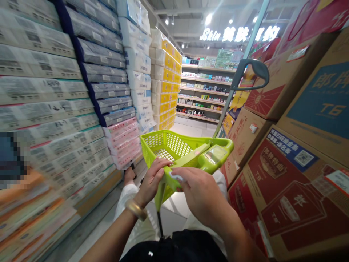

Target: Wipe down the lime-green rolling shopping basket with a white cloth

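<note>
You have the green basket in front of you, in the middle of the aisle. Your left hand is curled over its near left corner, fingers on the rim and closed on it; a gold bangle circles that wrist. Your right hand lies bent over the near rim, just right of the left one, with a small white item by its fingers; you cannot tell from here whether it pinches that item or only rests there. A grey pull handle rises on the basket's far right side. Stacked paper packs line the left, printed cartons the right, and shelves of small goods stand at the far end under a lit sign.
</note>
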Tool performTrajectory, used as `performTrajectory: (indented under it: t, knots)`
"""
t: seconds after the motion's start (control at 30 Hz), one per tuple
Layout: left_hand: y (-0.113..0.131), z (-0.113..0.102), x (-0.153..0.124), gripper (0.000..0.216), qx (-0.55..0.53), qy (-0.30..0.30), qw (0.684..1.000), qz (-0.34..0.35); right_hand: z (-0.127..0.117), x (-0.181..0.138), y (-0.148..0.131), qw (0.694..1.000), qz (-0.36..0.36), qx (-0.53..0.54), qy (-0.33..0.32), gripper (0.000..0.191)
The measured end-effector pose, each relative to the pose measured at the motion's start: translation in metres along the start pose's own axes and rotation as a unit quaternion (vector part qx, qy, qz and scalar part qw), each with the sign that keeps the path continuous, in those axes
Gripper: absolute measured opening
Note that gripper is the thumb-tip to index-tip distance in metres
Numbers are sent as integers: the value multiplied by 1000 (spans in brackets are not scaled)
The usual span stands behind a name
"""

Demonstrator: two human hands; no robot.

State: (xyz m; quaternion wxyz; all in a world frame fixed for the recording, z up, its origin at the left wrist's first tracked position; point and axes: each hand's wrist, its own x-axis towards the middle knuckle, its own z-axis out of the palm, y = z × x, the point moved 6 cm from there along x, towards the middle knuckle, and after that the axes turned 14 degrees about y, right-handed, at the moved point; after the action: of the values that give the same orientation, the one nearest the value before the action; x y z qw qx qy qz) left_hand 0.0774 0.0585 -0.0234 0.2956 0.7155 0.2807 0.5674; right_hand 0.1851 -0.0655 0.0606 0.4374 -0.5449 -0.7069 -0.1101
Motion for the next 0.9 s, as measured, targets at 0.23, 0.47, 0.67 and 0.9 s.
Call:
performTrajectory:
  t: [0.23, 0.47, 0.67, 0.9]
  knots:
    - [-1, 0, -2, 40, -12, 8, 1000, 9, 11, 2, -4, 1000, -1, -19, -15, 26]
    - [-1, -2, -1, 41, -10, 1, 1000, 13, 16, 5, -13, 1000, -16, 7, -24, 25]
    - [1, -8, -3, 41, 4, 20, 1000, 17, -11, -27, -8, 994, -53, 73, 62, 32]
    - [3, -9, -1, 37, 6, 5, 1000, -3, -16, -43, 21, 982, -31, 33, 182, 36]
